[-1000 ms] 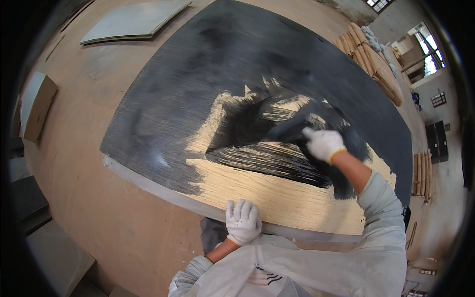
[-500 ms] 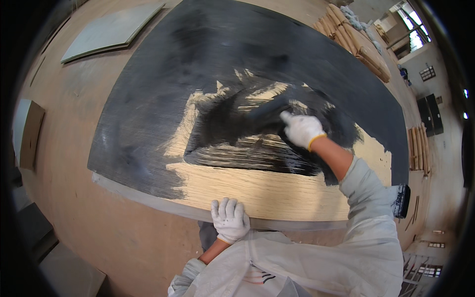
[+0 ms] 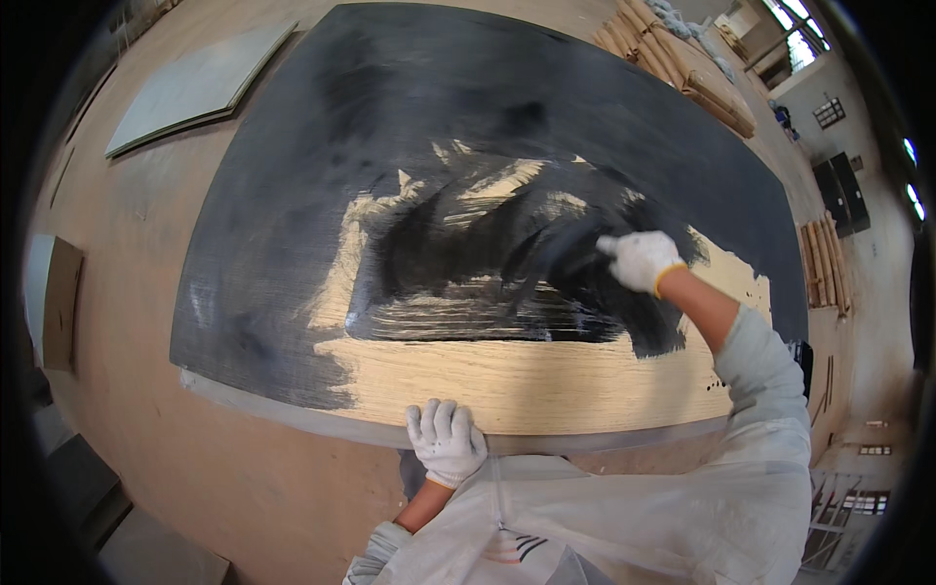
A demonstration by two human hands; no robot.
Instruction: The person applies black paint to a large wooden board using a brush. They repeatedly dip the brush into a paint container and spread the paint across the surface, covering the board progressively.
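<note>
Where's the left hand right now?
In the head view, the left hand is low down, just left of the middle, with its fingers over the near edge of the big panel, beside the pale bare wood.

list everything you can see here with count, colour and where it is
large board: one, pale wood-grained, centre
coating: one uneven layer, black, over much of the board
flat panel: at least one, grey, floor, upper left
block-shaped stack: one, grey and brown, left edge
slabs: several, dark grey, lower left
wrapped pile: one, brown, upper right
rolls: several, brown, right
dark panels: at least two, black, far right
barred window: one of several, dark-barred, upper right
floor: one, brown, around the board
sleeves: two, pale grey, lower picture
hands: two, white-gloved; left hand on the near edge, right hand over the coating, its grip unclear
</note>
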